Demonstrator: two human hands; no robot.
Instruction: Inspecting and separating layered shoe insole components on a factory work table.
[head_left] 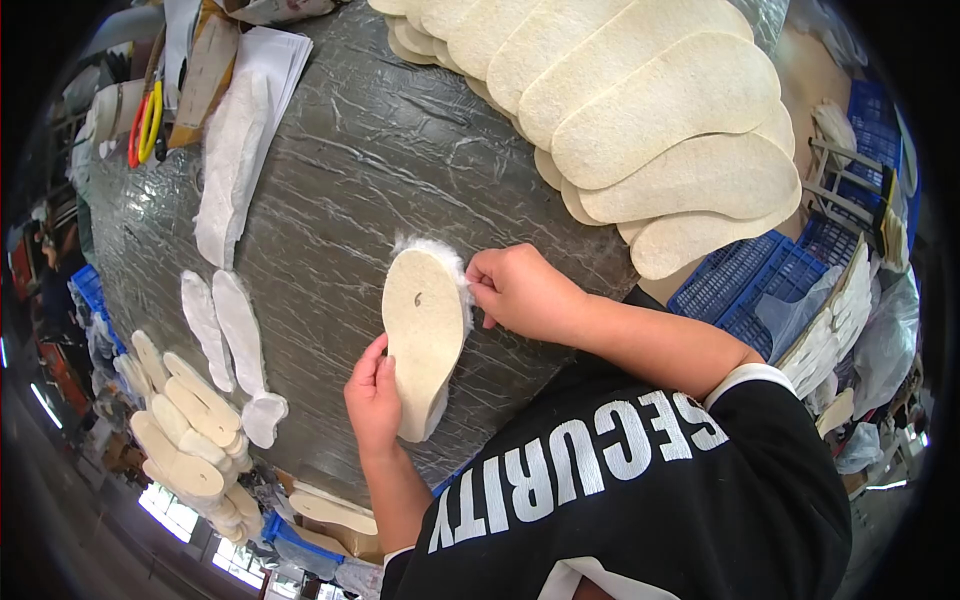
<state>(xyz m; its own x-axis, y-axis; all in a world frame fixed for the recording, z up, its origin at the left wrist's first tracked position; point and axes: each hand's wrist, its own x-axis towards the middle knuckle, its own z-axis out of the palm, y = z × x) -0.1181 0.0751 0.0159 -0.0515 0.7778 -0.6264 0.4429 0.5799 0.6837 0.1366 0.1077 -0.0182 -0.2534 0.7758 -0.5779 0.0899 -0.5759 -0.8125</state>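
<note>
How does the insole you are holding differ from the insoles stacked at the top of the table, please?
The held insole lies alone between the left hand and right hand; the stacked insoles lie overlapped in a fanned row, untouched. The held insole shows white fleece along its toe and right edge and a small hole; the stacked insoles show plain surfaces with no fleece visible. Both are cream and foot-shaped, resting on the wrinkled grey table.

A worktop (pixel 380 150) wrapped in crinkled grey plastic film fills the frame's middle. Blue plastic crates (pixel 745 285) stand at right, another blue crate (pixel 88 288) at left.
</note>
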